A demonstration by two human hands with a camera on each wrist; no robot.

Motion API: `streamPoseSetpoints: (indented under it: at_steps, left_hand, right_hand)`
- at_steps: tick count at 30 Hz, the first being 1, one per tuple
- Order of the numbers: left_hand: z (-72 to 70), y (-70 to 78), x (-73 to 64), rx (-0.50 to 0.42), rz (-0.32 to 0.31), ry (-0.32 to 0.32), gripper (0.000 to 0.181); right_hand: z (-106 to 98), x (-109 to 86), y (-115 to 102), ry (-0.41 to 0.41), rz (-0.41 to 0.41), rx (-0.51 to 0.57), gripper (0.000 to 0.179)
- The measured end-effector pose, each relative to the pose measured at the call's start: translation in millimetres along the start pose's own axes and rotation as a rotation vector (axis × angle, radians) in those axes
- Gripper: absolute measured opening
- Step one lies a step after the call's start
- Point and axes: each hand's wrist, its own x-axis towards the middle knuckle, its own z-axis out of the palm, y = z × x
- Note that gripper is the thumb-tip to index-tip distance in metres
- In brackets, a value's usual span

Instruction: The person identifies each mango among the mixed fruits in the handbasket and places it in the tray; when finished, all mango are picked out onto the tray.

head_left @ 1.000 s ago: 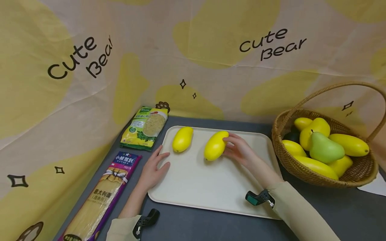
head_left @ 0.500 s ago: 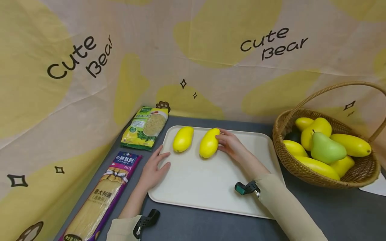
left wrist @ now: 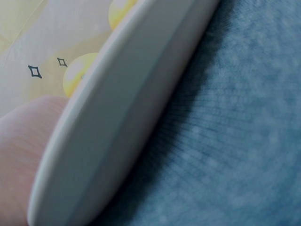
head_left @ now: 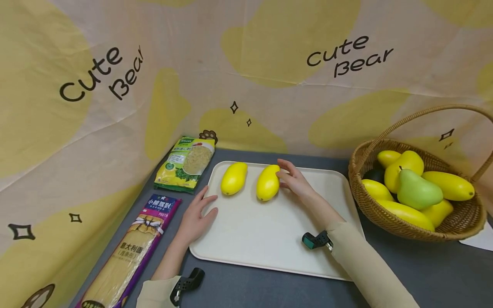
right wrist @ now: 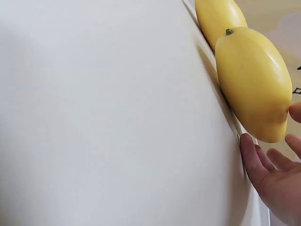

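Two yellow mangoes lie side by side on a cream tray (head_left: 254, 239) near its far edge. My right hand (head_left: 295, 179) is at the right mango (head_left: 268, 183), its fingers loosely spread. In the right wrist view a fingertip (right wrist: 295, 112) meets the side of that mango (right wrist: 254, 80), and the other fingers stand around its narrow end. The left mango (head_left: 233, 178) sits a little apart from it. My left hand (head_left: 197, 218) rests at the tray's left rim with relaxed fingers. In the left wrist view the tray's side (left wrist: 122, 103) hides most of that hand.
On the right stands a wicker basket (head_left: 408, 229) with a tall handle, holding a green pear (head_left: 419, 189) and several yellow fruits. To the left lie a yellow-green food packet (head_left: 185, 164) and a long pasta pack (head_left: 131, 252). A printed cloth hangs behind.
The right hand has carried the right mango leftward, closer to the left mango. In the last half second its fingers have loosened from it. The left hand has stayed put.
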Motion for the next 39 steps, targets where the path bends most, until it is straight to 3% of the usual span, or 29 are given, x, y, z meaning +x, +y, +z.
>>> streamPoseSetpoints:
  at_steps: [3, 6, 10, 13, 16, 26, 39]
  left_hand:
    - [0.0, 0.1, 0.0, -0.003, -0.002, 0.000, 0.040]
    - [0.2, -0.1, 0.1, 0.000, -0.004, -0.001, 0.040]
    - [1.1, -0.8, 0.2, 0.006, -0.011, -0.002, 0.040]
    - [2.3, -1.3, 0.0, 0.006, -0.015, -0.004, 0.040]
    - [2.9, -1.6, 0.1, 0.005, -0.018, -0.006, 0.040]
    - [1.5, -1.4, 1.4, 0.015, -0.005, 0.000, 0.040]
    - [0.8, 0.0, 1.3, 0.005, -0.018, -0.003, 0.040]
  right_hand:
    - [-0.8, -6.4, -1.6, 0.006, -0.061, -0.079, 0.053]
    - [-1.6, -13.2, -3.1, 0.013, -0.104, -0.225, 0.057]
    - [-1.2, -18.6, -3.9, -0.006, -0.112, -0.478, 0.082]
    - [-0.7, -19.2, -1.9, -0.059, -0.113, -0.572, 0.095]
    - [-0.3, -18.1, 0.7, -0.092, -0.120, -0.560, 0.096]
    - [8.9, -10.9, 3.1, -0.093, -0.091, -0.430, 0.101]
    - [12.8, -6.4, 5.1, -0.097, -0.119, -0.441, 0.100]
